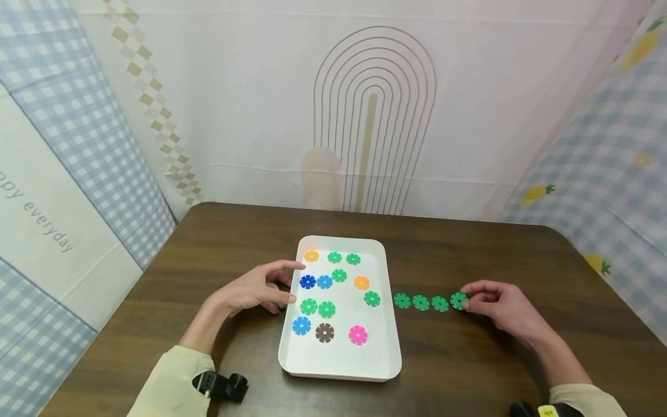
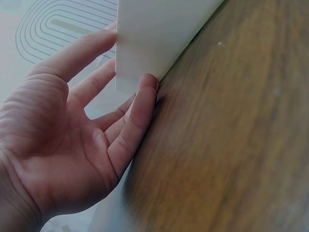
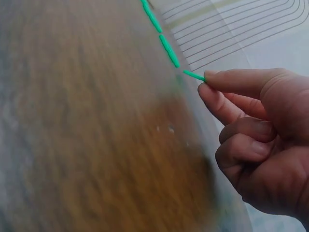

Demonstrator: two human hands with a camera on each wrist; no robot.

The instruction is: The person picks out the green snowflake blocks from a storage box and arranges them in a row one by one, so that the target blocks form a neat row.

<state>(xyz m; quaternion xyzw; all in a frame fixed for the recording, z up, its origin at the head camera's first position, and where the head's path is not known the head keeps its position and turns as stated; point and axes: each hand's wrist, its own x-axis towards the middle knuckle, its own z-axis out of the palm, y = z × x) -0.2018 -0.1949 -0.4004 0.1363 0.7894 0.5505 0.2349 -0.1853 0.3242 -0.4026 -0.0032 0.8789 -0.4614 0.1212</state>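
Note:
My right hand [image 1: 502, 307] pinches a green notched plastic disc [image 1: 458, 300] by its edge, between thumb and finger. That disc stands at the right end of a row of green discs [image 1: 421, 302] on the table, tilted a little in the right wrist view, where the pinched disc [image 3: 193, 75] shows edge-on. My left hand [image 1: 257, 289] rests against the left side of a white tray [image 1: 341, 362], fingers loosely bent and spread. In the left wrist view its fingertips touch the tray wall [image 2: 149, 43].
Inside the tray lie several notched discs: green [image 1: 326, 309], blue [image 1: 301, 325], orange [image 1: 362, 282], pink [image 1: 358, 335] and brown [image 1: 325, 332]. The brown wooden table [image 1: 250, 231] ends at a patterned cloth [image 1: 250, 104] behind.

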